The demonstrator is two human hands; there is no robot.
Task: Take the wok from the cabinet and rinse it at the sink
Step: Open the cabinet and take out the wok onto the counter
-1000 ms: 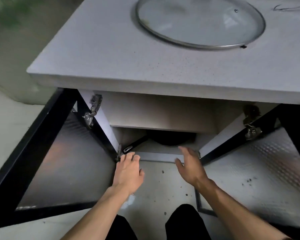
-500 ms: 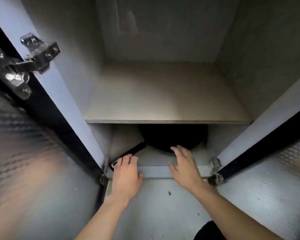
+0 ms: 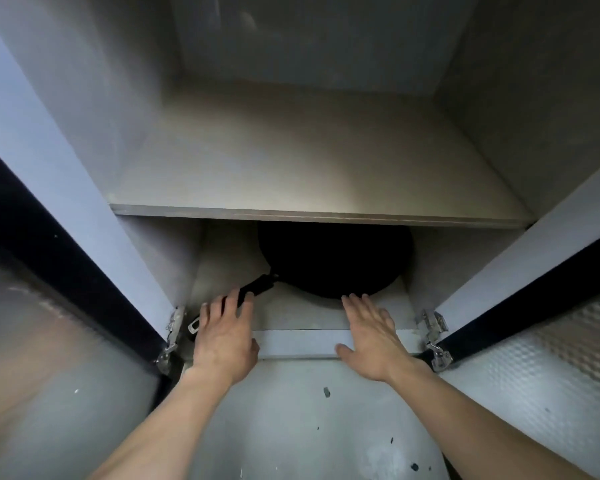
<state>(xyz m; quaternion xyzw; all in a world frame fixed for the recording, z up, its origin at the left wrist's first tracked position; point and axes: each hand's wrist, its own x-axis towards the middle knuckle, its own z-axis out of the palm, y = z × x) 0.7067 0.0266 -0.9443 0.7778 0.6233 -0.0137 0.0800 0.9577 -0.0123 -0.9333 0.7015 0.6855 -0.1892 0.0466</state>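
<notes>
A black wok (image 3: 333, 261) sits on the bottom floor of the open cabinet, its far half hidden under the shelf. Its black handle (image 3: 257, 287) runs toward the lower left, with a metal loop at the end. My left hand (image 3: 224, 336) lies over the handle's near part, fingers spread and flat, not closed around it. My right hand (image 3: 371, 336) rests flat on the cabinet's front sill (image 3: 298, 342), its fingertips just short of the wok's near rim.
An empty shelf (image 3: 309, 161) spans the cabinet above the wok, leaving a low gap. Both doors stand open: the left door (image 3: 49, 341) and the right door (image 3: 551, 358), with metal hinges at the lower corners. The spotted floor (image 3: 291, 427) lies below.
The camera has dropped and come closer to the cabinet. Both hands have reached further in; the left one now covers the handle, the right one nears the wok's rim.
</notes>
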